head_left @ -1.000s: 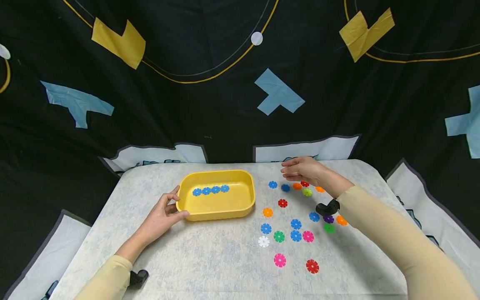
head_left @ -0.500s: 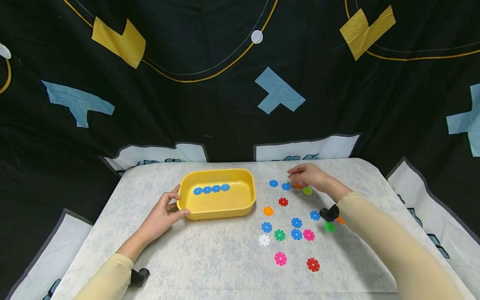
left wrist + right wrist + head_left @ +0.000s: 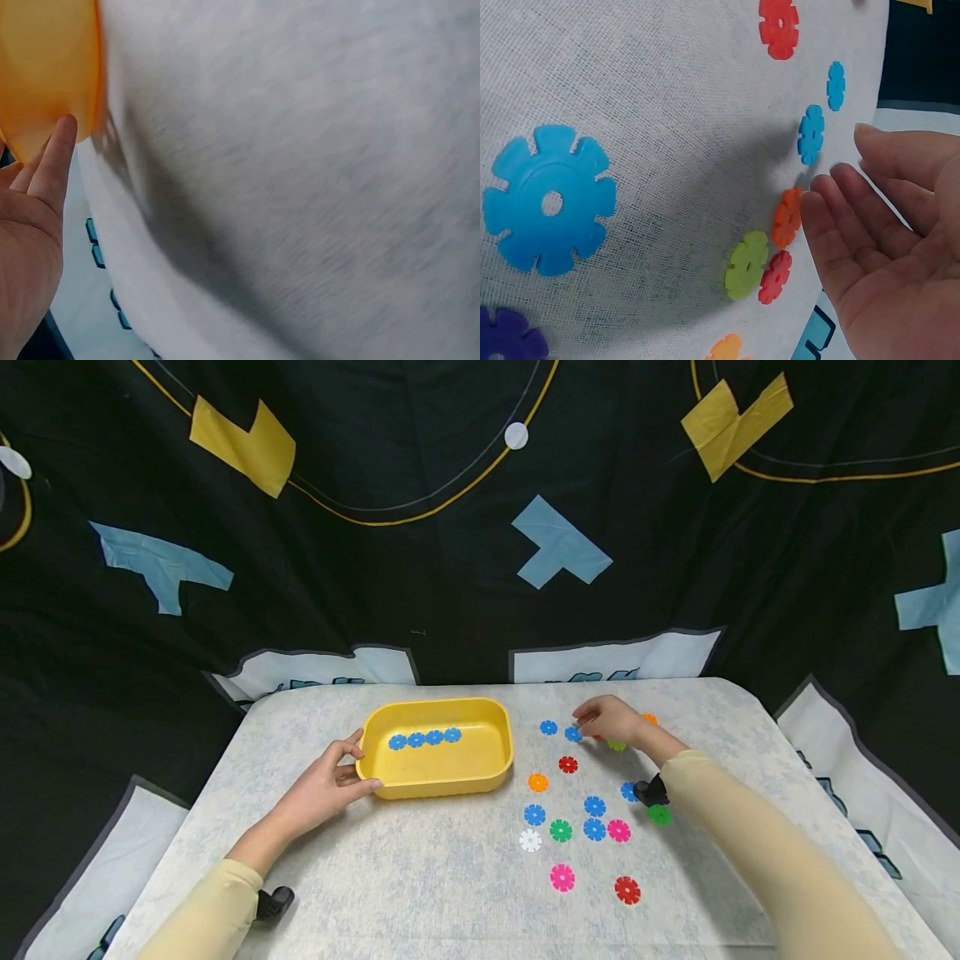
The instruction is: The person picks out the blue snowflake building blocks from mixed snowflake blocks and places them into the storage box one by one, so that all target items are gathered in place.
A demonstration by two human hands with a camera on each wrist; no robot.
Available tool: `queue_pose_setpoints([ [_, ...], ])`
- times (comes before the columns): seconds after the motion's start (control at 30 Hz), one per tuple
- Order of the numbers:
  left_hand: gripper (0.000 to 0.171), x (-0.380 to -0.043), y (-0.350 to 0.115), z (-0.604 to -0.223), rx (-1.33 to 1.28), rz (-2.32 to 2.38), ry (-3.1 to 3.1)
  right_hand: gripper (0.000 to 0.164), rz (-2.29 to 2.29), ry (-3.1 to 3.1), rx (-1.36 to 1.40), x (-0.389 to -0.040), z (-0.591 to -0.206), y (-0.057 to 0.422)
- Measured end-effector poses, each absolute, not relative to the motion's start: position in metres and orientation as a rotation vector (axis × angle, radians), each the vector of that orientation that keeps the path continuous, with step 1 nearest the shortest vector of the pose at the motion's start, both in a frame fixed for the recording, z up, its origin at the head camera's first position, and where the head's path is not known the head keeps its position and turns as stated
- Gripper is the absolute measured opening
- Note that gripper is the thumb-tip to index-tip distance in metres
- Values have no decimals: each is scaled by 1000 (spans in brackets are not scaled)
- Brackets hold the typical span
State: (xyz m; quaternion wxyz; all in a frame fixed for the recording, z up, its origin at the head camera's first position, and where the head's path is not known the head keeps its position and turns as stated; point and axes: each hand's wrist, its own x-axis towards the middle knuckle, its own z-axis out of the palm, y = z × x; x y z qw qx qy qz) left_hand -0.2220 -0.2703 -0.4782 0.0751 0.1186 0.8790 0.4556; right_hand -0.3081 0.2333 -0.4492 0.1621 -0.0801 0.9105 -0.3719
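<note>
Black cloth (image 3: 420, 577) hanging behind table (image 3: 420, 877), left hand (image 3: 322, 787) gripping yellow tray (image 3: 442, 770) at its left edge, four blue flowers (image 3: 417, 740) lying inside, gap showing beside tray, right hand (image 3: 611, 722) hovering near another blue flower (image 3: 572, 734), fingers and thumb apart.

Our left grip (image 3: 327, 783) holds the yellow tray (image 3: 438, 770) at nine o'clock, four blue discs (image 3: 435, 737) inside; toward the tray's three o'clock, our right grip (image 3: 611, 722) is just beside another blue disc (image 3: 572, 734).
</note>
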Motion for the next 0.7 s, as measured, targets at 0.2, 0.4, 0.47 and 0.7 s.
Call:
queue_pose_setpoints([
  [0.2,73,-222,-268,-464,342,1293,2629,38,-979,2652,-248,-309,-451,228],
  [0.4,71,-225,-267,-454,338,1172,2654,38,-914,2680,-248,-311,-454,224],
  [0.47,71,-226,-267,-453,335,1144,2660,38,-892,2685,-265,-312,-455,222],
  [0.7,70,-228,-267,-451,328,1132,2659,39,-800,2721,-294,-314,-458,217],
])
